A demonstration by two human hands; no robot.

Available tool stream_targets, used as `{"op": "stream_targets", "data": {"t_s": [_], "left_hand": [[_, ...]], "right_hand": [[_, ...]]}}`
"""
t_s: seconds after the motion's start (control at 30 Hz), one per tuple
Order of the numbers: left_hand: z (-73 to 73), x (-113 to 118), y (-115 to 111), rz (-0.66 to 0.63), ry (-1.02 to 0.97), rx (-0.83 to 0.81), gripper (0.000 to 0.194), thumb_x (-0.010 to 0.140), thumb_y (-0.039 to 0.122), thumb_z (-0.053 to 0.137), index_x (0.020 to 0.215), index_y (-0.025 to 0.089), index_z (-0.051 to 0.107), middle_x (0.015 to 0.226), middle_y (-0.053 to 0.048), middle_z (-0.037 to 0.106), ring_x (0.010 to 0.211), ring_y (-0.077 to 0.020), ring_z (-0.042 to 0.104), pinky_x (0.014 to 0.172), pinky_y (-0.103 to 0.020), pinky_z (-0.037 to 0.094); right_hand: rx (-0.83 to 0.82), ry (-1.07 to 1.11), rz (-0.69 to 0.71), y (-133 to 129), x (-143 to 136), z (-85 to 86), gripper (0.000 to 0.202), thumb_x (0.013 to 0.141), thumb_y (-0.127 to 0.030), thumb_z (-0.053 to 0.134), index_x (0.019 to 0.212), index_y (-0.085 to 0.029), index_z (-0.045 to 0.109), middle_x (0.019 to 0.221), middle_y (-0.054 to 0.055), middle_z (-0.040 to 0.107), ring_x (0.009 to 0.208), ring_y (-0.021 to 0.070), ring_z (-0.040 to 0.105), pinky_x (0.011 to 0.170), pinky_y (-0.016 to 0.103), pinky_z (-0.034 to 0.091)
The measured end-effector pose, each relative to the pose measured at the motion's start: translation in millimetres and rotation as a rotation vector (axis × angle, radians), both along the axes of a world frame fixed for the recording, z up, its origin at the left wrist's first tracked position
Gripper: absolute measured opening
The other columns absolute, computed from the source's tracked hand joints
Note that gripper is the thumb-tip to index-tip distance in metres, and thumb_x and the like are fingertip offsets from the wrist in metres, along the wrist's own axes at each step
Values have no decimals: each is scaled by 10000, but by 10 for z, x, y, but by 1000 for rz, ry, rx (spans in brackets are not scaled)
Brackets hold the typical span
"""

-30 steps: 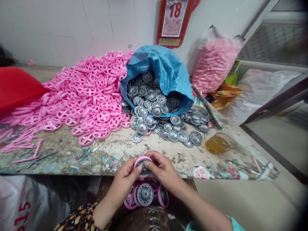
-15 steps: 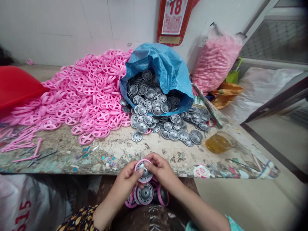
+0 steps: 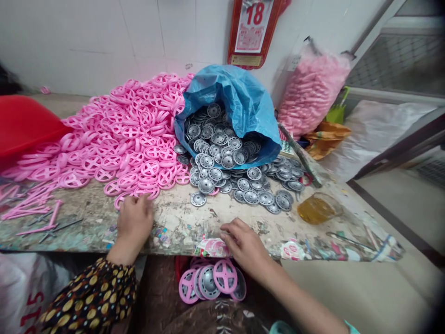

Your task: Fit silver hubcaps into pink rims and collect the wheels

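My left hand (image 3: pixel 135 219) is at the front of a heap of pink spoked plastic wheel rings (image 3: pixel 107 139). Its fingers curl down over a pink wheel ring (image 3: pixel 120 201) at the near edge, and the fingertips are mostly hidden. Above the table's front edge, my right hand (image 3: pixel 241 241) has its fingers loosely stretched and holds nothing. Several pink wheels fitted with grey discs (image 3: pixel 209 282) lie together below the edge, in front of my body. One pink-spoked wheel (image 3: pixel 225 277) rests on top of them, spokes up.
Grey hubcap-like discs (image 3: pixel 227 157) spill from a blue plastic bag (image 3: pixel 243 97). A glass of amber liquid (image 3: pixel 316 208) stands at the right of the worn table (image 3: pixel 187 222). Pink and grey rods (image 3: pixel 52 218) lie at left, beside a red container (image 3: pixel 28 125).
Both hands have let go of the pink-rimmed grey disc, and a wheel now tops the pile below. My left hand has moved forward and left to the pink heap; my right hand has shifted slightly right.
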State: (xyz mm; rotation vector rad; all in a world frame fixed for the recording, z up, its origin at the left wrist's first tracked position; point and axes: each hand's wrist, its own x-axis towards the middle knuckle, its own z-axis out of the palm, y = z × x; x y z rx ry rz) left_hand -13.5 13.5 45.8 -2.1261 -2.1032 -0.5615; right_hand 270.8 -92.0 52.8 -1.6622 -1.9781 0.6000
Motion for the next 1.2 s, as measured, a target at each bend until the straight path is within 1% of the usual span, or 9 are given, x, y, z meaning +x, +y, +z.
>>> {"op": "stream_targets", "data": {"t_s": [0.13, 0.37, 0.47, 0.6, 0.7, 0.8, 0.93, 1.07, 1.2], "left_hand": [[52, -106, 215, 75, 157, -34, 370, 846, 304, 408, 1081, 135, 639, 871, -151, 528, 842, -306, 527, 680, -373, 412], [-25, -190, 131, -185, 100, 52, 246, 821, 244, 420, 811, 147, 646, 869, -134, 578, 890, -302, 510, 794, -413, 393], [-66, -75, -59, -222, -295, 46, 163, 793, 290, 505, 795, 170, 614, 903, -99, 597, 915, -273, 530, 819, -392, 403], [-64, 213, -343, -161, -1287, -282, 160, 739, 316, 646, 772, 192, 550, 797, -8, 606, 762, -170, 584, 717, -289, 465], [-39, 449, -500, -66, -1860, -580, 205, 709, 221, 704, 820, 182, 536, 795, -1, 627, 721, -148, 617, 716, -304, 519], [-30, 669, -595, 16, -2088, -726, 176, 741, 134, 679, 854, 163, 547, 861, -35, 658, 771, -154, 645, 746, -324, 547], [-21, 936, -694, -15, -2190, -825, 149, 787, 125, 637, 919, 156, 574, 932, -54, 664, 818, -156, 653, 783, -331, 552], [13, 1086, -804, -91, -2157, -820, 194, 801, 187, 642, 984, 153, 586, 1017, -71, 650, 861, -154, 638, 768, -292, 542], [37, 1079, -870, -117, -2054, -756, 218, 756, 189, 690, 948, 158, 591, 917, -34, 650, 766, -122, 620, 680, -245, 529]], "right_hand": [[15, -75, -6, 73, 141, -30, 219, 912, -266, 465, 978, -168, 650, 901, 80, 585, 870, 206, 552, 773, 320, 433], [171, -474, -285, 413, 614, -64, 289, 923, -236, 432, 1119, -121, 611, 1041, 119, 607, 969, 246, 509, 860, 346, 369], [184, -704, -322, 562, 727, -70, 339, 897, -255, 488, 1196, -116, 566, 1151, 146, 582, 995, 282, 483, 824, 370, 347], [179, -823, -195, 625, 760, -90, 270, 896, -209, 476, 1129, -165, 605, 1021, 105, 644, 903, 279, 499, 737, 377, 329], [316, -743, -211, 577, 699, -54, 252, 890, -144, 453, 1090, -144, 607, 987, 106, 643, 892, 272, 500, 753, 385, 335], [490, -404, -268, 481, 483, 50, 214, 928, -183, 400, 975, -127, 602, 899, 109, 604, 854, 231, 511, 757, 349, 377], [464, 82, -141, 336, 5, 135, 204, 959, -215, 356, 960, -159, 552, 810, 51, 532, 755, 159, 522, 677, 258, 425], [386, 66, -34, 196, -347, 58, 219, 957, -218, 353, 981, -163, 564, 838, 59, 511, 781, 169, 531, 711, 273, 445], [342, 51, -60, 96, -415, 53, 233, 942, -274, 392, 1055, -162, 563, 973, 102, 503, 824, 190, 547, 708, 299, 463]]}}
